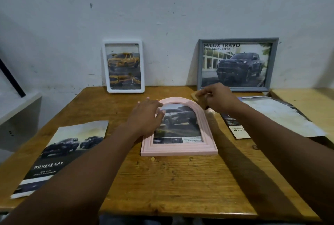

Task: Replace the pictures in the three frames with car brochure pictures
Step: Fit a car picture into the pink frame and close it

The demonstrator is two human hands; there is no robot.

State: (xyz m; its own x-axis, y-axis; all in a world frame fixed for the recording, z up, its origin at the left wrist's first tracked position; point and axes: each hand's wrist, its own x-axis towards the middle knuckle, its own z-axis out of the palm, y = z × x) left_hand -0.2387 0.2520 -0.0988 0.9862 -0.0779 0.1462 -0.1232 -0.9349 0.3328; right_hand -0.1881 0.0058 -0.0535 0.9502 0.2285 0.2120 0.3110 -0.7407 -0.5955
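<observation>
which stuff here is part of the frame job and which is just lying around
Job: pink arched frame under the left hand, white frame, grey frame, Double Cab brochure, dark brochure at right, brown piece in right hand.
Lying about: worn sheet, white cabinet, black bar.

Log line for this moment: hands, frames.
left hand: rests on flat pink frame | right hand: pinches brown piece | white frame, grey frame: lean on wall, car pictures in

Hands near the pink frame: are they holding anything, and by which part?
The right hand pinches a small brown board by its right end. The left hand only rests flat on the pink frame, on its left side.
</observation>
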